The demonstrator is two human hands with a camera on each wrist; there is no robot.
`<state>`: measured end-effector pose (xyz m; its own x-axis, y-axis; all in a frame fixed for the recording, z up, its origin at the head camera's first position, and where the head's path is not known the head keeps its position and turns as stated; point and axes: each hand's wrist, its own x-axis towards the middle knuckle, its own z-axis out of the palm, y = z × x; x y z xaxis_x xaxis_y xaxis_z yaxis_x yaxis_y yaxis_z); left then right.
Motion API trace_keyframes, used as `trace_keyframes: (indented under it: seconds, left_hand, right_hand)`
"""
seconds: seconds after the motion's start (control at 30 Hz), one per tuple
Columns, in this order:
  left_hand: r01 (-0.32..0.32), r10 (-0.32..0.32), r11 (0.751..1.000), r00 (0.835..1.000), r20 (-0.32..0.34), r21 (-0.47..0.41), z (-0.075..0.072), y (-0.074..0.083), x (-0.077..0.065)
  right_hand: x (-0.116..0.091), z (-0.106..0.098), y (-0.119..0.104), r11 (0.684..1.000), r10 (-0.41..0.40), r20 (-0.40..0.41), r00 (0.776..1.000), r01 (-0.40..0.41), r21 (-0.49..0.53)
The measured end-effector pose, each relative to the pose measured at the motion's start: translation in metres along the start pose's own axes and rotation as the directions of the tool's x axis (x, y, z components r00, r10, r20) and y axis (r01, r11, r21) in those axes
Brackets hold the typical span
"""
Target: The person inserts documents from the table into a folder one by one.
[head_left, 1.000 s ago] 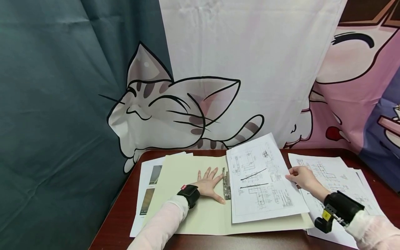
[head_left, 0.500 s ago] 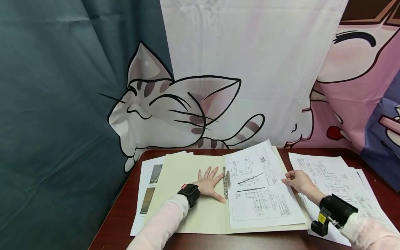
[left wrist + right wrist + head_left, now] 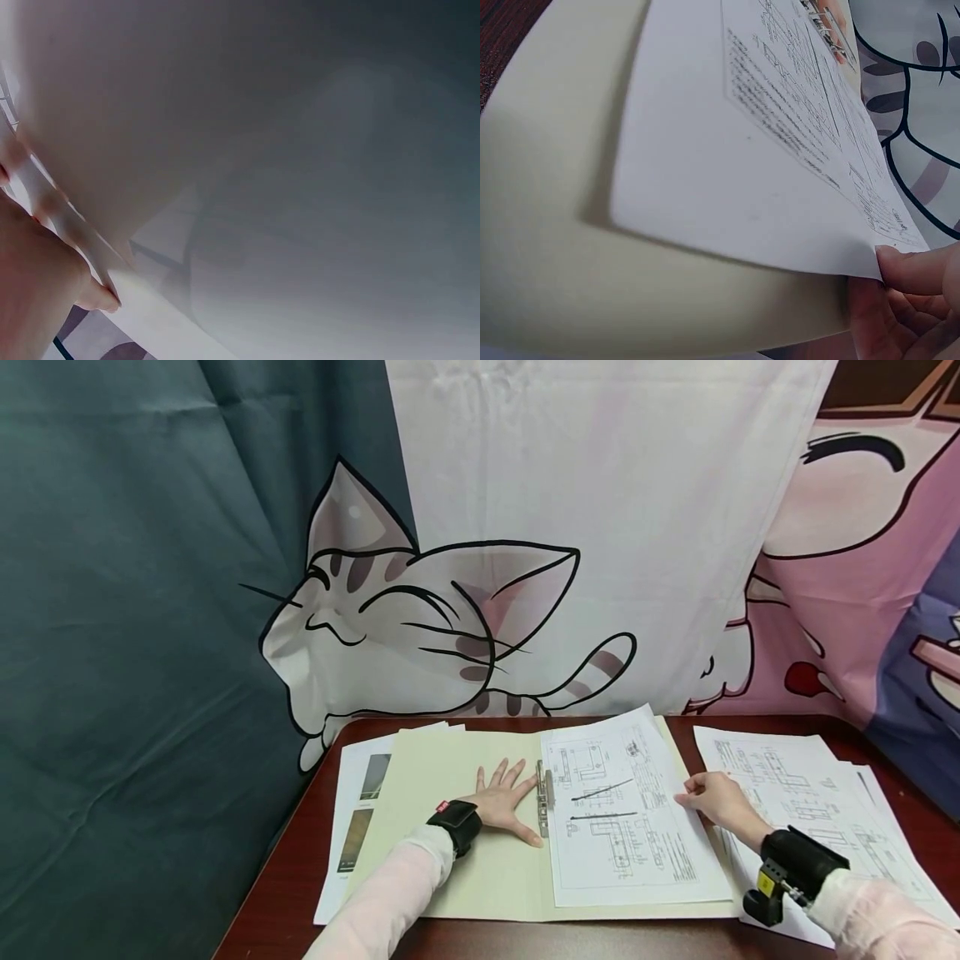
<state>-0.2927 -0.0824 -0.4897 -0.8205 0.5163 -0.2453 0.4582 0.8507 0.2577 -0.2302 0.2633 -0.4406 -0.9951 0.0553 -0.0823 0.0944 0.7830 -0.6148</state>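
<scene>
A cream folder lies spread out on the table, with a metal clip along its fold. My left hand rests flat on the folder's left side, fingers spread, fingertips close to the clip. On the right side of the folder is a white sheet printed with technical drawings; its left edge lies at the clip. Between thumb and fingers, my right hand pinches the sheet's right edge. The right wrist view shows the thumb on top of the paper and the sheet's corner raised above the folder.
Several drawing sheets lie loosely stacked at the right, partly beneath my right forearm. Papers with photos stick out from under the folder's left side. The dark red table ends before a printed cat curtain.
My right hand has lowered the sheet onto the folder's right side and moved slightly left and down, bringing its left edge to the clip. The left hand has stayed in place.
</scene>
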Motion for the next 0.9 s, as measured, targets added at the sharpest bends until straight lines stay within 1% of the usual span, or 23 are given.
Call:
trace_keyframes:
  seconds: [0.27,0.47,0.67,0.8,0.9]
  left_hand:
    - [0.0,0.0,1.0,1.0,-0.002,0.004,-0.001,0.0,0.001]
    - [-0.01,0.01,1.0,1.0,-0.002,-0.005,-0.001,0.001,0.0]
    - [-0.006,0.006,1.0,1.0,-0.004,0.003,-0.001,0.001,0.002]
    - [-0.007,0.007,1.0,1.0,-0.006,0.01,0.0,0.001,0.002]
    - [-0.011,0.011,1.0,1.0,-0.008,0.008,0.0,0.001,0.002]
  right_hand:
    - [0.002,0.003,0.0,0.995,-0.025,0.006,1.0,0.025,-0.096]
    - [0.001,0.006,0.007,0.994,-0.033,0.006,0.999,0.033,-0.102]
    - [0.0,0.004,0.009,0.995,-0.053,0.0,0.999,0.053,-0.084]
    - [-0.002,-0.003,0.007,0.997,-0.041,-0.007,0.999,0.041,-0.067]
    - [-0.002,-0.012,0.005,0.997,-0.04,-0.012,0.999,0.039,-0.059]
